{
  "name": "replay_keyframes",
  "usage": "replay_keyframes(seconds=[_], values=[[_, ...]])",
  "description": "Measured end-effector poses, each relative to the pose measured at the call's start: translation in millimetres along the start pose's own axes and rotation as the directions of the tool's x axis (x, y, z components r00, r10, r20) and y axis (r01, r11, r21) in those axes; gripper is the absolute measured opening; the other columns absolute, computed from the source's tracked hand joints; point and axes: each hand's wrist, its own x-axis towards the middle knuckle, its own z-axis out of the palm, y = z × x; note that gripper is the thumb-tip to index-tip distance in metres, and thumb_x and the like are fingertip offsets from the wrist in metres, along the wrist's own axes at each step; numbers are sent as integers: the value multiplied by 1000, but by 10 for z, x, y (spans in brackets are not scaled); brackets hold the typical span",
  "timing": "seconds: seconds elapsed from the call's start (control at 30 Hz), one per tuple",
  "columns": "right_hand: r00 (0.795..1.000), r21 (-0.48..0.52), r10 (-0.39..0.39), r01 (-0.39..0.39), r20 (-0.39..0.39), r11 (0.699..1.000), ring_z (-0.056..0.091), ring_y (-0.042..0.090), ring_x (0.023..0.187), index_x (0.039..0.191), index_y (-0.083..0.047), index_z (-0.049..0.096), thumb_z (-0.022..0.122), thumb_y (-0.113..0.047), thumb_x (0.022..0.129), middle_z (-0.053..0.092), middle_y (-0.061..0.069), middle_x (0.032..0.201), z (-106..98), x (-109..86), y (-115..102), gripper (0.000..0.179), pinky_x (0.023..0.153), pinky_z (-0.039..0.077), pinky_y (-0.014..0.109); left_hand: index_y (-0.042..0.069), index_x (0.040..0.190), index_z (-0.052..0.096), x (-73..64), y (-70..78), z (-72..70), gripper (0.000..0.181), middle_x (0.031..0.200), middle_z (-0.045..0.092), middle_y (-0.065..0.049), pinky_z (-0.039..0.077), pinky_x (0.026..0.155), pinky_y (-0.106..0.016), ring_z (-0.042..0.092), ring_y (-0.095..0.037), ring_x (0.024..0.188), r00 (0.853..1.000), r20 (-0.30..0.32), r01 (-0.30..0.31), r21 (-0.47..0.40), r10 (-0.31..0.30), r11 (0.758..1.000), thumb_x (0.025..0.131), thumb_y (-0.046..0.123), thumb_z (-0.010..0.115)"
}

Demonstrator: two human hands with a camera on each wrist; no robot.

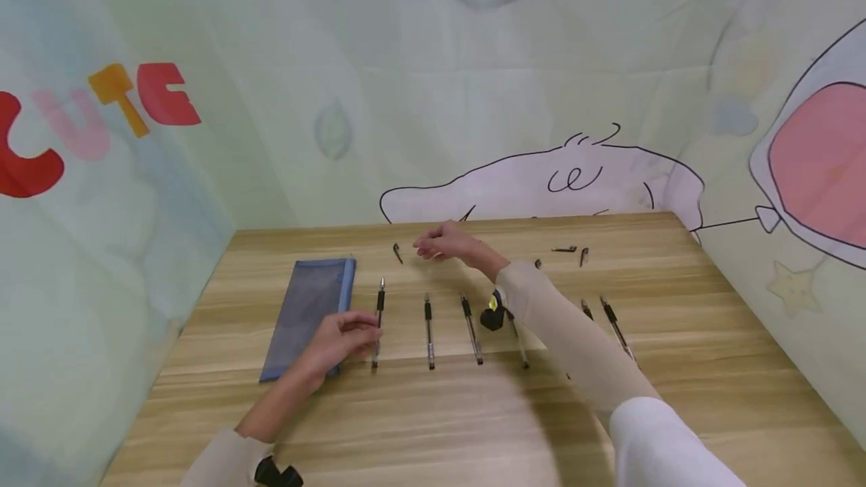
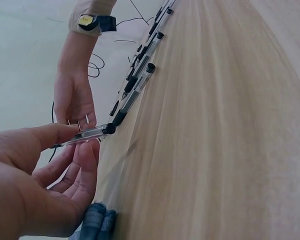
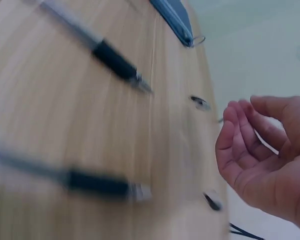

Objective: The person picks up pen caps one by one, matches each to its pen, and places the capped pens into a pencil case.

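My left hand (image 1: 345,340) pinches a clear black-gripped gel pen (image 2: 92,133) between thumb and fingers, beside the dark blue zip pouch (image 1: 307,314). The pen's tip points toward the far edge, without a cap. My right hand (image 1: 449,243) hovers over the back of the table, fingers loosely bent, with nothing visible in them. A small black pen cap (image 1: 398,253) lies just left of it; another cap (image 3: 212,201) shows below the hand in the right wrist view. More uncapped pens lie in a row, among them one pen (image 1: 429,329) and a second pen (image 1: 471,329).
Farther right, a pen (image 1: 617,325) lies slanted, partly behind the right sleeve. Several caps lie at the back, including a sideways cap (image 1: 564,249) and an upright-looking cap (image 1: 584,256). A printed curtain (image 1: 284,96) stands behind the wooden table (image 1: 473,427).
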Motion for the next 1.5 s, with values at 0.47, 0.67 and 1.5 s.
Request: replay_keyframes(seconds=[0.47,0.67,1.5], values=[[939,-208,18,-95,-343,974,58,7,63,104,-2,79,75,-19,93,79,14,95,469,270,133,21,58,44,17,-11,127,61,-12,-56,109,41,91,73,3,57,69,-24,67,-6,79,1000,7,4,-11,-4,1000,96,12,71],[908,-274,-35,-90,-418,957,58,8,64,92,-4,81,83,-15,86,80,11,95,538,314,163,13,54,39,17,-11,128,61,-18,-54,127,41,92,73,2,57,70,-24,67,-7,80,1000,1,11,-17,-11,1000,96,12,71],[958,286,60,24,-282,958,67,36,118,126,3,68,69,-11,97,70,20,127,366,34,-42,32,99,57,37,-6,127,64,53,32,105,40,97,74,2,58,73,-26,69,-9,85,1000,-2,10,69,-10,998,95,18,73]])
